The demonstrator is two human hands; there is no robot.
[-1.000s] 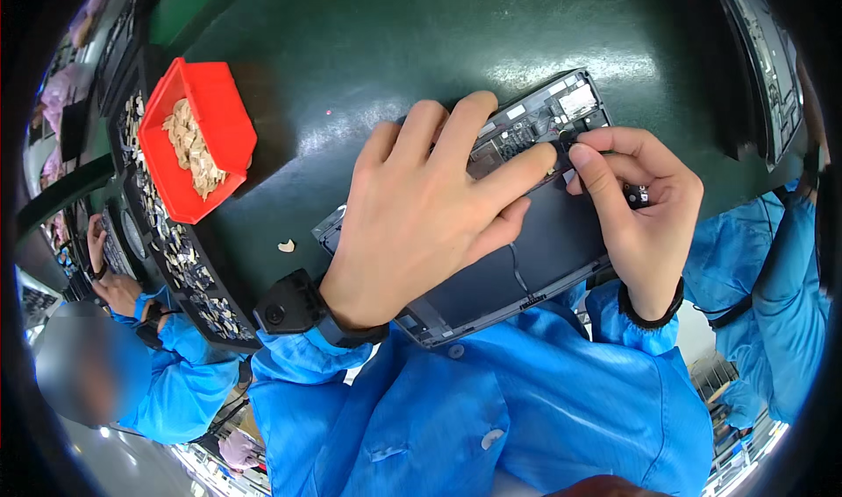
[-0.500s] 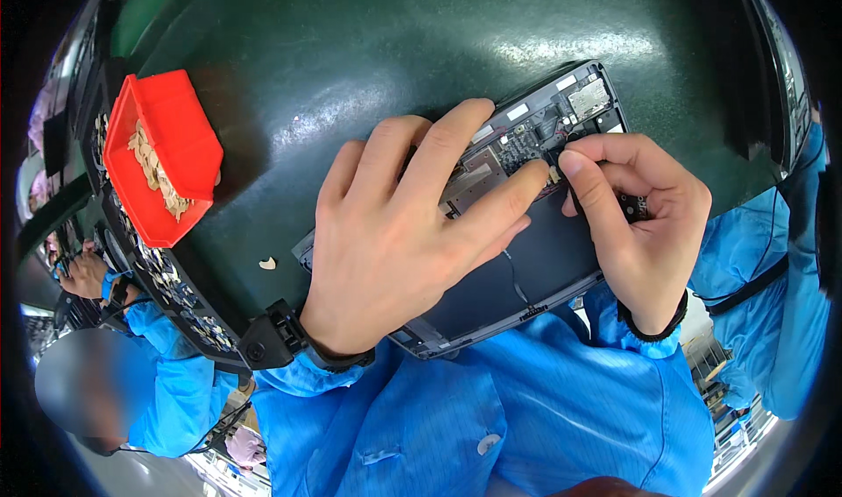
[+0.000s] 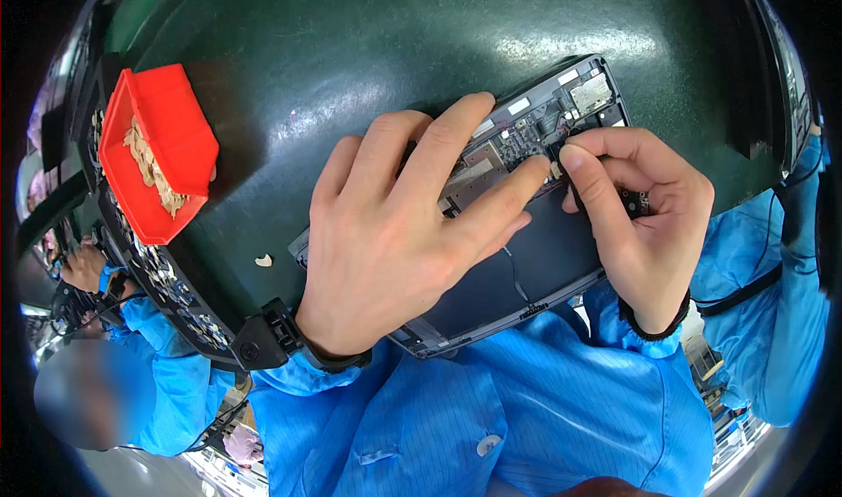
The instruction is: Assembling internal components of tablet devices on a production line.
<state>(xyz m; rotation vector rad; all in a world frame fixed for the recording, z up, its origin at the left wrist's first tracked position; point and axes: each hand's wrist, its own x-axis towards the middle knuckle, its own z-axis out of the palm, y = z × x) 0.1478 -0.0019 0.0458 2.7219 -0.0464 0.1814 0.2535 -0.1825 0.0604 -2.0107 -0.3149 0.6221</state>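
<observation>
An opened dark tablet-like device (image 3: 474,291) lies at an angle on the bench, its green-grey circuit board (image 3: 524,142) and metal plates exposed along the far side. Across its left part rests my left hand (image 3: 399,216), fingers spread, the index fingertip touching down near a small pale connector on the board. At the device's right side my right hand (image 3: 645,216) is closed, thumb and forefinger pinched on a small black part mostly hidden by them. A piece of dark circuit board (image 3: 633,201) shows beneath its curled fingers; whether it joins the pinched part I cannot tell.
A red bin (image 3: 189,137) holding beige pieces (image 3: 151,165) stands at the left, beside a black tray (image 3: 167,278) of small parts. One loose beige piece (image 3: 264,260) lies on the green bench mat (image 3: 351,41). Co-workers in blue sleeves (image 3: 184,400) sit at both sides.
Both hands keep nearly the same place on the device. The left index fingertip and the right pinch have shifted only slightly. The view has moved a little.
</observation>
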